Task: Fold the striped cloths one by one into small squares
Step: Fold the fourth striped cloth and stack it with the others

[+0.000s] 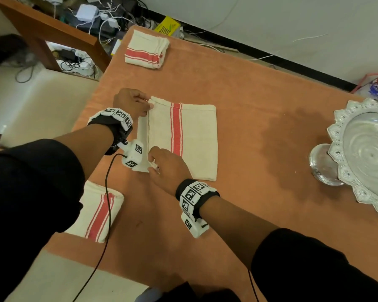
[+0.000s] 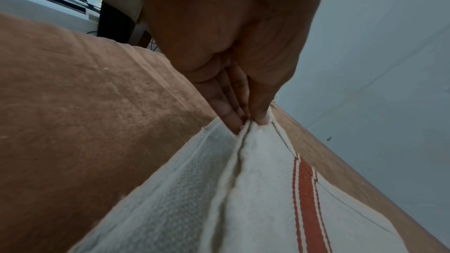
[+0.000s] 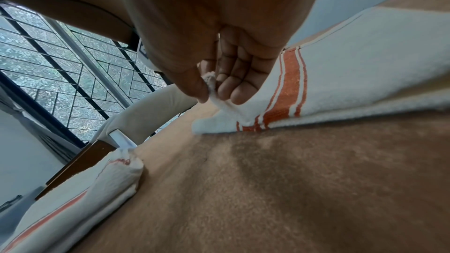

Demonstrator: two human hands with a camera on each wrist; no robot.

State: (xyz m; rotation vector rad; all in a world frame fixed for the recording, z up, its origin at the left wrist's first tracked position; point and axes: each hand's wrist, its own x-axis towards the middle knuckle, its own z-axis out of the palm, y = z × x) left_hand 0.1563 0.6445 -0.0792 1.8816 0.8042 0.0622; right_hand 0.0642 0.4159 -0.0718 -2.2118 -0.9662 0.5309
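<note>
A cream cloth with a red stripe [image 1: 190,138] lies partly folded in the middle of the orange-covered table [image 1: 260,101]. My left hand [image 1: 147,103] pinches its far left corner; in the left wrist view the fingers [image 2: 231,120] and thumb clamp the cloth [image 2: 255,189] edge. My right hand [image 1: 154,165] pinches the near left corner; the right wrist view shows the cloth [image 3: 340,76] edge held between thumb and fingertips [image 3: 239,95]. The left edge is lifted a little off the table between the two hands.
A folded striped cloth [image 1: 146,50] lies at the table's far left, another [image 1: 98,212] at the near left edge under my left arm. A silver pedestal dish [image 1: 364,153] stands at the right. A cream chair [image 1: 42,101] and cables are off to the left.
</note>
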